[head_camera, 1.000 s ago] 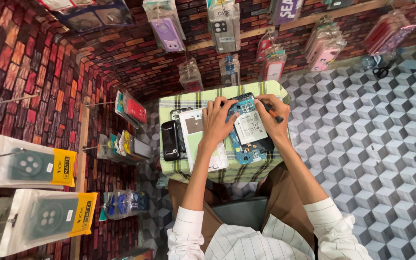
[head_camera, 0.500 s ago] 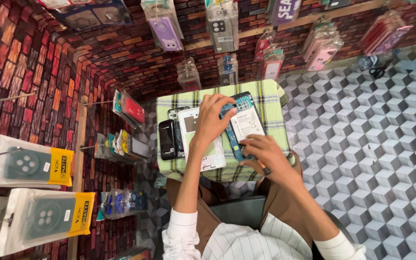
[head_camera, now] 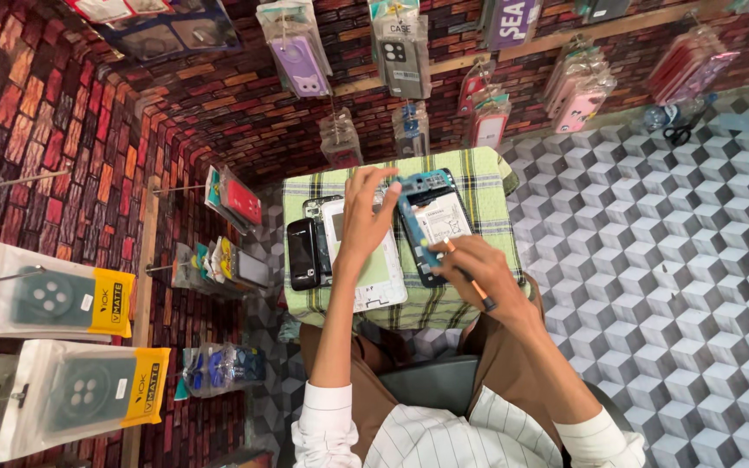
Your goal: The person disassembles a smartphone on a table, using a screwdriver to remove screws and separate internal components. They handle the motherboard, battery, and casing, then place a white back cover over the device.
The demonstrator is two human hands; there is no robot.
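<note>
The wall of printed brick [head_camera: 71, 156] in red, orange and dark tones fills the left and the top; the floor [head_camera: 695, 260] at the right has a pattern of grey and white cubes; on hooks hang phone cases in clear plastic bags [head_camera: 45, 299], glossy and a little wrinkled. In the middle stands a small table under a checked cloth [head_camera: 487, 186], green and cream, soft and woven. On the cloth lies a white back cover [head_camera: 370, 273], flat and rectangular with rounded corners; beside it, at its left, lies a black phone [head_camera: 302, 253], smooth and shiny. To the right of the cover lies the opened phone [head_camera: 431, 221], a blue frame with a white battery and small parts at its top end.

The left hand [head_camera: 366, 217] rests over the white back cover, fingers spread, and its fingertips touch the upper left edge of the opened phone. The right hand [head_camera: 478, 269] is closed around a thin orange tool [head_camera: 468, 276], held like a pen; the tip of the tool meets the lower part of the opened phone.
</note>
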